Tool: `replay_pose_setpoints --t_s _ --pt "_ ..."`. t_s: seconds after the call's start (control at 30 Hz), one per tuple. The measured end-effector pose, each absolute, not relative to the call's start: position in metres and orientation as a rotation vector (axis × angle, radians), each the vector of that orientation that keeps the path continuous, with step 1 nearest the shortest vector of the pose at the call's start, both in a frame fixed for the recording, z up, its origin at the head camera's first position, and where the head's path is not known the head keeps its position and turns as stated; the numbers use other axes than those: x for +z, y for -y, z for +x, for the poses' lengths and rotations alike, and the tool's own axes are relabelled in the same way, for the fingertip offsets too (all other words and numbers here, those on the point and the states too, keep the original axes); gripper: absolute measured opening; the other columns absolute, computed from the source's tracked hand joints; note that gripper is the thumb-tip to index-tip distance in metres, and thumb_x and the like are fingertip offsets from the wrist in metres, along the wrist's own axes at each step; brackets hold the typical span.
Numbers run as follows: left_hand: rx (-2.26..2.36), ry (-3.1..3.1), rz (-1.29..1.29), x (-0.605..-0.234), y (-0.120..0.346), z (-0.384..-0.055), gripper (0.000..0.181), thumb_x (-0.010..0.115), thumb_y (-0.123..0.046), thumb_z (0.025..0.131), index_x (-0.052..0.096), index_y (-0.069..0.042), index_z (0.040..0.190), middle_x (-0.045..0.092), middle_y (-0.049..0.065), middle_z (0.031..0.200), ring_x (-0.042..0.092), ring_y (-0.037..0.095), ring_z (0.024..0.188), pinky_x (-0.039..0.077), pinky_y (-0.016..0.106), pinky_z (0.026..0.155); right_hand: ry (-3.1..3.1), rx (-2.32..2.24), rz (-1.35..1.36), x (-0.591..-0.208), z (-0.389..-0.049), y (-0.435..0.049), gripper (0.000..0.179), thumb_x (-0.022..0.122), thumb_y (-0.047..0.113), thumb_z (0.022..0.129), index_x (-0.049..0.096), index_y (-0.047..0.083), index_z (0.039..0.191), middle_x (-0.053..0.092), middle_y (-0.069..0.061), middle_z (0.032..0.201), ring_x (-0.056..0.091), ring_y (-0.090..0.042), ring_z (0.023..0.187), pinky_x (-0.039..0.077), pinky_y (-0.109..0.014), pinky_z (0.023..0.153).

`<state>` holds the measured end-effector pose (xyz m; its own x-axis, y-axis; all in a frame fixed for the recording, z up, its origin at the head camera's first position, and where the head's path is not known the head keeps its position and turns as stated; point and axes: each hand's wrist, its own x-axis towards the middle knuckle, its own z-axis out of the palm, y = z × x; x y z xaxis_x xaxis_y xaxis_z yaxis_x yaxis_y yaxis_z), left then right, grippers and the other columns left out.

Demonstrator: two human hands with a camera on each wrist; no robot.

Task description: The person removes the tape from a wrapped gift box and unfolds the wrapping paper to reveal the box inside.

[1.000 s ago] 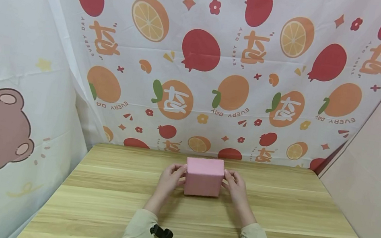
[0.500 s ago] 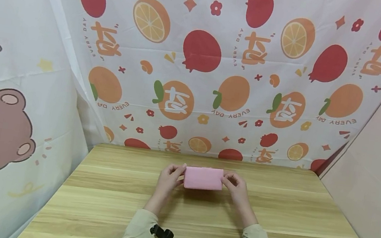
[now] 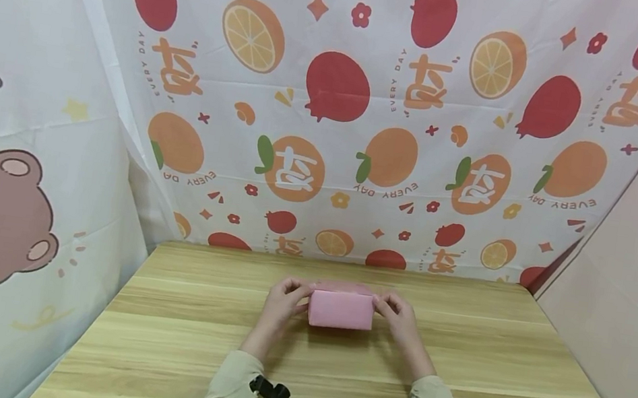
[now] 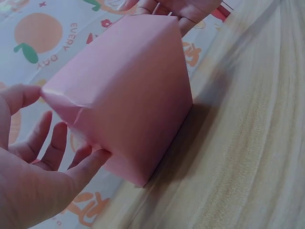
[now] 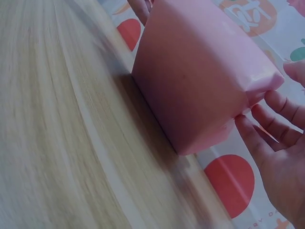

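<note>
A pink paper-wrapped box (image 3: 342, 310) is between both hands at the table's far side. My left hand (image 3: 282, 303) holds its left end; in the left wrist view the fingertips touch a corner and the lower side of the box (image 4: 138, 95). At the right end, my right hand (image 3: 397, 313) holds the box too, with several fingers against the folded end in the right wrist view. The bright face tilts toward me, and a darker strip shows behind it. A shadow lies beneath; whether the lower edge touches the wood cannot be told.
The light wood table (image 3: 180, 356) meets a fruit-print cloth (image 3: 427, 255) at its back edge. A bear-print cloth (image 3: 97, 209) hangs at the left, and a pale wall covering (image 3: 637, 284) stands at the right. A small black camera sits on each wrist.
The box has rolled toward me between the hands: its bright top face has swung down to the front, and another face shows above it. Both hands have stayed nearly in place.
</note>
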<state>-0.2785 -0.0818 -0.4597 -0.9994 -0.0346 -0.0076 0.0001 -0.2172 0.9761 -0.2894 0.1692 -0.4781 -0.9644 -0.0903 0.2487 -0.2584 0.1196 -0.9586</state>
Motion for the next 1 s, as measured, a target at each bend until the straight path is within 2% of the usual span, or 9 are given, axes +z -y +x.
replay_pose_setpoints --t_s 0.1,0.23,0.4,0.5,0.6,0.77,1.0 --pt "-2.468 1.975 0.005 -0.460 0.083 -0.279 0.011 0.065 -0.009 0.089 0.059 -0.001 0.094 0.054 0.003 0.098 0.058 0.011 0.093 0.056 0.029 0.080 2.281 1.954 0.338 -0.478 -0.290 -0.171 0.024 0.060 0.016 0.097 0.058 -0.006 0.085 0.060 0.005 0.087 0.058 -0.004 0.087 0.052 -0.022 0.085" --pt "-2.486 2.010 -0.043 -0.462 0.083 -0.280 0.018 0.064 -0.006 0.088 0.059 0.004 0.103 0.054 0.004 0.101 0.058 0.010 0.092 0.054 0.025 0.077 2.326 1.932 0.386 -0.470 -0.285 -0.172 0.021 0.060 0.012 0.096 0.060 -0.004 0.082 0.061 0.000 0.089 0.057 -0.006 0.087 0.050 -0.021 0.083" --pt "-2.476 2.025 -0.041 -0.463 0.083 -0.279 0.021 0.062 -0.005 0.088 0.058 0.006 0.105 0.055 0.004 0.101 0.058 0.010 0.089 0.053 0.025 0.078 2.379 1.845 0.450 -0.464 -0.277 -0.172 0.023 0.058 0.014 0.097 0.059 -0.005 0.083 0.062 -0.008 0.096 0.058 -0.008 0.090 0.051 -0.025 0.084" --pt "-2.473 2.035 -0.017 -0.463 0.082 -0.278 0.019 0.062 -0.003 0.088 0.059 0.006 0.105 0.056 0.007 0.102 0.059 0.010 0.086 0.054 0.025 0.076 2.399 1.806 0.431 -0.478 -0.286 -0.174 0.024 0.060 0.017 0.096 0.059 -0.003 0.083 0.064 -0.010 0.100 0.059 -0.009 0.097 0.049 -0.028 0.090" --pt "-2.465 2.055 0.021 -0.464 0.082 -0.278 0.016 0.064 -0.002 0.087 0.060 0.004 0.101 0.059 0.008 0.100 0.060 0.010 0.083 0.054 0.024 0.073 2.451 1.741 0.432 -0.485 -0.290 -0.175 0.022 0.063 0.017 0.094 0.059 0.000 0.081 0.066 -0.014 0.107 0.059 -0.017 0.107 0.047 -0.031 0.096" --pt "-2.445 2.094 0.078 -0.467 0.081 -0.278 0.017 0.065 0.002 0.085 0.060 0.006 0.101 0.064 0.007 0.098 0.062 0.009 0.079 0.053 0.023 0.071 2.546 1.636 0.468 -0.487 -0.291 -0.177 0.021 0.067 0.019 0.092 0.059 0.005 0.078 0.067 -0.011 0.110 0.058 -0.024 0.114 0.046 -0.041 0.101" --pt "-2.401 2.142 0.098 -0.470 0.081 -0.276 0.022 0.066 0.006 0.083 0.060 0.008 0.104 0.062 0.005 0.092 0.060 0.009 0.075 0.052 0.022 0.067 2.629 1.538 0.541 -0.485 -0.288 -0.180 0.019 0.068 0.020 0.090 0.060 0.009 0.077 0.065 -0.005 0.102 0.056 -0.017 0.106 0.047 -0.043 0.099"
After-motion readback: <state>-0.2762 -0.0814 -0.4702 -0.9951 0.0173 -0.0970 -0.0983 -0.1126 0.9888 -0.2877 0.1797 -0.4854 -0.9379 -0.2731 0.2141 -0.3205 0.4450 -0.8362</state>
